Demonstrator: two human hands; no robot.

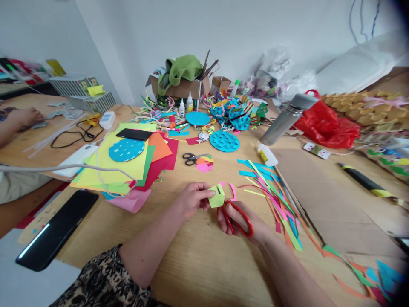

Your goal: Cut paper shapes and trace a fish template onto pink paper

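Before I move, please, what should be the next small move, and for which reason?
I would probably turn the green paper slightly toward the red scissors: the left hand pinches it, and the right hand holds the scissors close by its lower right corner.

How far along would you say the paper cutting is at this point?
Apparently done: the small cut shapes beside the black scissors, plus loose paper strips. In hand: the left hand holds a light-green piece, with red scissors in the right hand at its edge. Left: seemingly finishing that piece; the coloured sheets remain available.
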